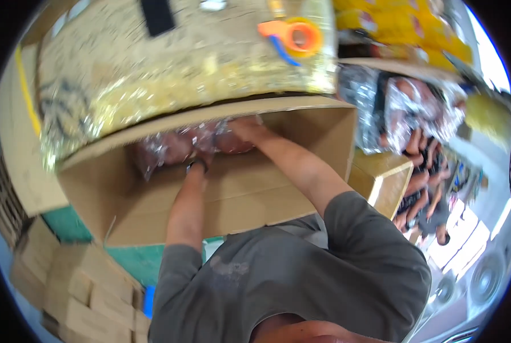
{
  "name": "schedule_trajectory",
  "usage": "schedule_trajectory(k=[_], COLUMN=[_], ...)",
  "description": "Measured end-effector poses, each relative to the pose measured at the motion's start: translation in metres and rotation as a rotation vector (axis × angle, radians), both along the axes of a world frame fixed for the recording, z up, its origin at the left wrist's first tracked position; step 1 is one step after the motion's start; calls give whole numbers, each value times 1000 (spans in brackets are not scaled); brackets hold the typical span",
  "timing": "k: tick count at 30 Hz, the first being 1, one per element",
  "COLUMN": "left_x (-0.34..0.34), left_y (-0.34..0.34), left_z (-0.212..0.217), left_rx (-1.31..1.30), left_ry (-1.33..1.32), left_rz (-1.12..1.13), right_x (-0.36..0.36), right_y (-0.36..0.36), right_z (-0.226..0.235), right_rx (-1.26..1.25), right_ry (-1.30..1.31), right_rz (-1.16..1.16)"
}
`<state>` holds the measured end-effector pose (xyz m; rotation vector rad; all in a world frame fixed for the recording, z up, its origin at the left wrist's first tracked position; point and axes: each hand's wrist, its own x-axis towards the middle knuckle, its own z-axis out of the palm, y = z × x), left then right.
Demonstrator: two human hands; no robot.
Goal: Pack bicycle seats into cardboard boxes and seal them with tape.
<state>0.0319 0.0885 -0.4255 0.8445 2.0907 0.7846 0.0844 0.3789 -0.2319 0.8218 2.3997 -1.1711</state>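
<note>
A large open cardboard box (pixel 221 200) lies in front of me, and both my arms reach into it. Against its far inner wall rests a clear plastic bag (pixel 178 147) with rounded, pinkish-brown contents whose kind I cannot make out. My right hand (pixel 247 129) is closed over the bag's right part near the box's far edge. My left hand (pixel 203 158), with a dark band at the wrist, touches the bag's near side. The left fingers are hidden against the plastic and blurred.
Behind the box stands a big taped carton (pixel 181 63) bearing an orange tape dispenser (pixel 298 37) and a black flat object (pixel 157 16). Plastic-wrapped goods (pixel 418 106) and yellow packages (pixel 404 23) lie right. Stacked cartons (pixel 89 291) stand lower left. A person (pixel 435 220) appears far right.
</note>
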Motion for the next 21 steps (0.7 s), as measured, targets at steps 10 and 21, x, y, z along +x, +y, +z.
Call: schedule_trajectory(k=[10,21], left_x=[21,177], left_y=[139,179], left_z=[406,501], left_rx=[-183,-10], left_ry=[87,266], left_rz=[-82,-74], right_x=[287,353], right_y=[292,343], right_z=[178,201], right_rx=[958,-496], right_ry=[108,-70], right_rz=[-611,-804])
